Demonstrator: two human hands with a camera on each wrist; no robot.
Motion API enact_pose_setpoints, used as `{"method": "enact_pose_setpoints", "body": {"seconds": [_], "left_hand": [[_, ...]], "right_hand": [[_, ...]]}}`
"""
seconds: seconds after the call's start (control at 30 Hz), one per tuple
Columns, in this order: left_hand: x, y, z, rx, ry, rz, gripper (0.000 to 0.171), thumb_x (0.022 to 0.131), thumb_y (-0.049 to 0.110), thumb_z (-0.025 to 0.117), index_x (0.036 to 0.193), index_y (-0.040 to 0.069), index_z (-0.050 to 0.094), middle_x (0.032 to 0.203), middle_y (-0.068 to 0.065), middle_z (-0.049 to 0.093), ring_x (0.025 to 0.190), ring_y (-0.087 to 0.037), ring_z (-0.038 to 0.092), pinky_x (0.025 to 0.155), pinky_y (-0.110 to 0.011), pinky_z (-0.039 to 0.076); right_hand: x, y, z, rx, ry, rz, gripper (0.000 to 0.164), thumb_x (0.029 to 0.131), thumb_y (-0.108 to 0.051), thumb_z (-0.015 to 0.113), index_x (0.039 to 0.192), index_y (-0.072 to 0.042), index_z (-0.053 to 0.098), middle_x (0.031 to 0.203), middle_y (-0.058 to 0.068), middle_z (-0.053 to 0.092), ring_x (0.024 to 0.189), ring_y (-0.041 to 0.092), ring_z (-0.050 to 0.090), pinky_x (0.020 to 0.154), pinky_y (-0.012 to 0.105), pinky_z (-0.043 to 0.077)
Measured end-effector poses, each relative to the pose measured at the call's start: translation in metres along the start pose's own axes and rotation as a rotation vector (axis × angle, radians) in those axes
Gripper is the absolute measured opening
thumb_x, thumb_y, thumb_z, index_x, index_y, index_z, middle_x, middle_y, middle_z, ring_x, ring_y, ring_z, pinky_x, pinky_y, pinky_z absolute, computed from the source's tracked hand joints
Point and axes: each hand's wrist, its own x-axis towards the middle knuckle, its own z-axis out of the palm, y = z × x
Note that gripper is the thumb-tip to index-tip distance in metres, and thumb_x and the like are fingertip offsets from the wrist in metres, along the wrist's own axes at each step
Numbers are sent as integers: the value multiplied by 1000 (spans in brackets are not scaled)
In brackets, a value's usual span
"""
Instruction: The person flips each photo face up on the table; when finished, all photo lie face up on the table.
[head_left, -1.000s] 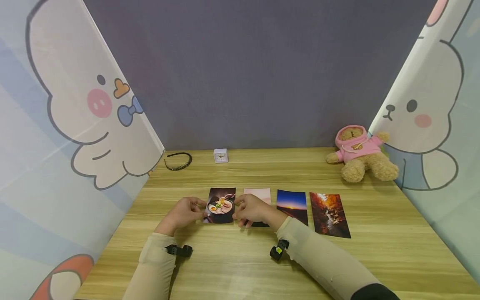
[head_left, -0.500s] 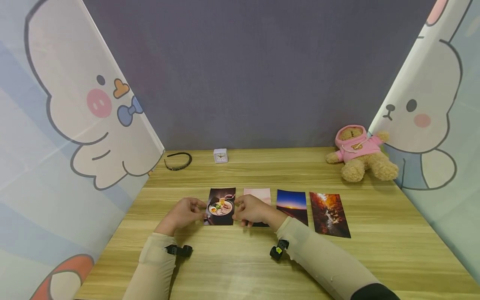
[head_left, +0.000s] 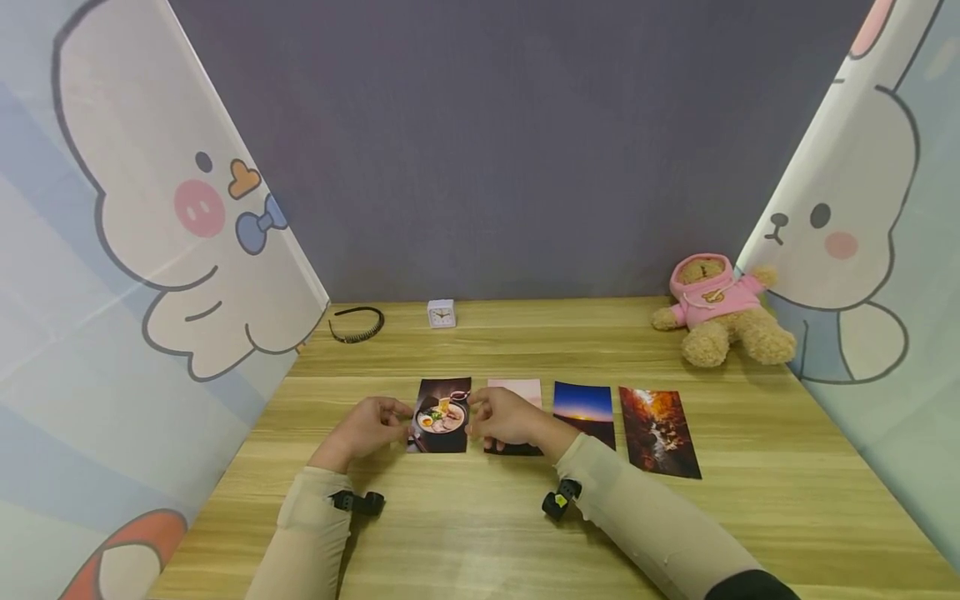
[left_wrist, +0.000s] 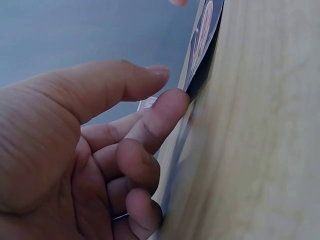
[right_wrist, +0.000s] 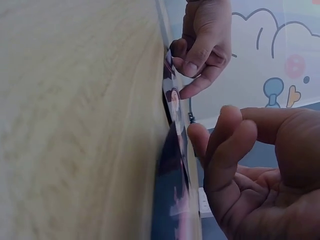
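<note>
A photo of a ramen bowl [head_left: 441,421] lies on the wooden table between both hands. My left hand [head_left: 366,433] is at its left edge; in the left wrist view a fingertip [left_wrist: 172,102] touches or nearly touches that edge, the thumb held apart. Beside the right edge is my right hand [head_left: 510,417], fingers loosely bent. The right wrist view shows no photo gripped between those fingers [right_wrist: 232,145]. A pink-topped photo [head_left: 517,389] is partly hidden under the right hand. Farther right lie a sunset photo [head_left: 583,404] and an autumn stream photo [head_left: 662,433].
At the back of the table [head_left: 450,533] are a black headband [head_left: 358,325] and a small white clock [head_left: 442,313]. A teddy bear [head_left: 716,304] in a pink hoodie leans at the back right. A dark grey panel [head_left: 510,150] stands behind, with cartoon-printed side walls.
The ramen photo's near edge has come down slightly toward me and it now lies flatter between the hands. Both hands stay almost in place, and the other photos have not moved.
</note>
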Motion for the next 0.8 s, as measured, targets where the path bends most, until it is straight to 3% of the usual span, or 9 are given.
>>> {"method": "enact_pose_setpoints", "body": {"seconds": [0.27, 0.47, 0.57, 0.7, 0.8], "left_hand": [[4, 1, 2, -8, 60, -5, 19, 97, 13, 74, 116, 8, 73, 82, -2, 71, 64, -17, 58, 50, -26, 42], [6, 7, -1, 50, 159, 95, 13, 98, 19, 76, 110, 13, 73, 85, 0, 68, 70, -20, 59, 58, -31, 48], [7, 11, -4, 96, 233, 158, 11, 98, 23, 77, 106, 16, 74, 89, 3, 69, 70, -19, 58, 60, -32, 49], [11, 16, -8, 132, 321, 210, 15, 98, 23, 77, 108, 12, 75, 95, 2, 72, 76, -19, 63, 66, -34, 52], [15, 20, -11, 159, 373, 227, 19, 97, 23, 77, 111, 10, 75, 102, -2, 73, 88, -24, 66, 78, -44, 55]], "right_hand": [[-11, 2, -18, -86, 101, -119, 30, 105, -15, 66, 132, -1, 67, 94, 14, 71, 69, 30, 69, 60, 39, 57], [-35, 10, -42, -80, 206, -158, 25, 107, -22, 65, 126, -7, 67, 98, 19, 69, 77, 41, 67, 60, 46, 58], [-52, 12, -57, -88, 262, -163, 23, 108, -25, 64, 127, -12, 66, 99, 16, 69, 83, 43, 66, 65, 48, 59], [-74, 19, -81, -163, 354, -211, 19, 107, -24, 65, 123, -13, 67, 98, 7, 70, 88, 39, 67, 70, 40, 57], [-88, 27, -100, -266, 444, -223, 17, 106, -23, 67, 120, -14, 69, 97, 3, 70, 84, 30, 67, 68, 31, 53]]}}
